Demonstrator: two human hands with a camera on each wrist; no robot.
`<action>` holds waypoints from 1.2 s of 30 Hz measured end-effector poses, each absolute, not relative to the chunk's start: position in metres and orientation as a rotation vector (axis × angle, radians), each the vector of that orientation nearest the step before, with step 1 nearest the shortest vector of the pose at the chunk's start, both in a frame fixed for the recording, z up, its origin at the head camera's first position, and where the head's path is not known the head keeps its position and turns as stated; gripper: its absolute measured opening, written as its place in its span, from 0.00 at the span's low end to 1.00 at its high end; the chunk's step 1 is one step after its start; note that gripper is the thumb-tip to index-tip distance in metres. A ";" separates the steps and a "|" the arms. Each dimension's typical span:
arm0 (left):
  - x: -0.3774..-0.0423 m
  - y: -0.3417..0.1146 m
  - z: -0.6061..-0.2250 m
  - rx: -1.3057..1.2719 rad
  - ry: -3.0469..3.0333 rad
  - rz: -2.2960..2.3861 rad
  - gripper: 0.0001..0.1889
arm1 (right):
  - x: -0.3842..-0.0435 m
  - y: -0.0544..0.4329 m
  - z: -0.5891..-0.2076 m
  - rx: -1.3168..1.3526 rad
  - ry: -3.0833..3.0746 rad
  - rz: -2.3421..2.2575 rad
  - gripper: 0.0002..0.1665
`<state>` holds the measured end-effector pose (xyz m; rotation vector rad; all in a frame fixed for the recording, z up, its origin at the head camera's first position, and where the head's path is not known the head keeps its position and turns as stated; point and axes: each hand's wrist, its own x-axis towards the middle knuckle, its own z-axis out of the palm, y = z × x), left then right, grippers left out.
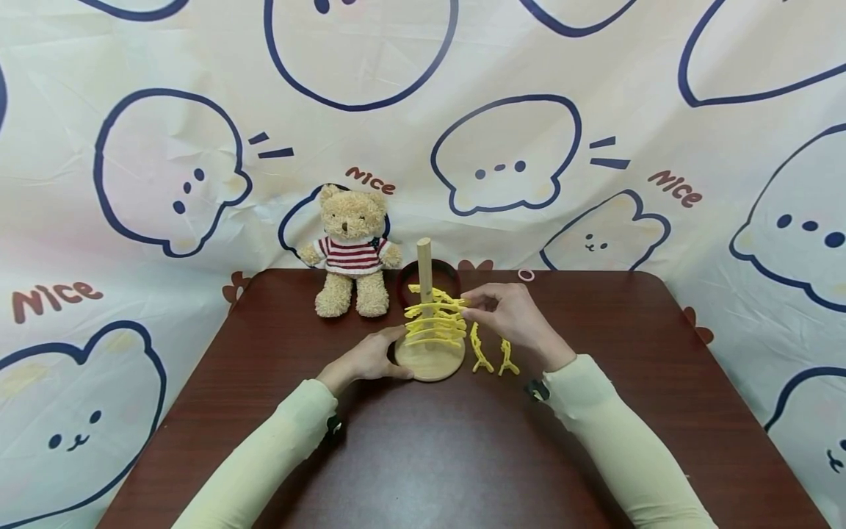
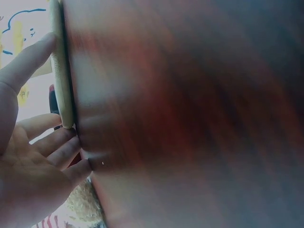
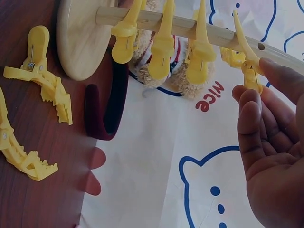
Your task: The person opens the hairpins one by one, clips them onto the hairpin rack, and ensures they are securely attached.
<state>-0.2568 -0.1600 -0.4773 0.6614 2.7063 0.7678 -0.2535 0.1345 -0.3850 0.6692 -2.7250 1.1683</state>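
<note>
A wooden stand, with a round base and an upright post, is on the table. My left hand grips the rim of the base, thumb at the near side and fingers at the far side. My right hand pinches the end of a yellow toothed hair clip between thumb and fingers, high on the post. Several more yellow hair clips sit one below another along the post. Two loose hair clips lie on the table right of the base.
A teddy bear in a striped shirt is at the back of the brown table, left of the stand. Behind the post lies a dark red band. A printed cloth hangs along the back and sides.
</note>
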 end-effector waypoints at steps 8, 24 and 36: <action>-0.256 -0.159 -0.476 0.664 2.712 0.762 0.50 | -0.255 0.132 -0.385 0.646 -2.742 1.194 0.14; -0.254 -0.159 -0.477 0.677 2.724 0.777 0.50 | -0.260 0.133 -0.390 0.694 -2.731 1.202 0.16; -0.255 -0.160 -0.477 0.681 2.736 0.763 0.50 | -0.264 0.134 -0.392 0.683 -2.757 1.259 0.19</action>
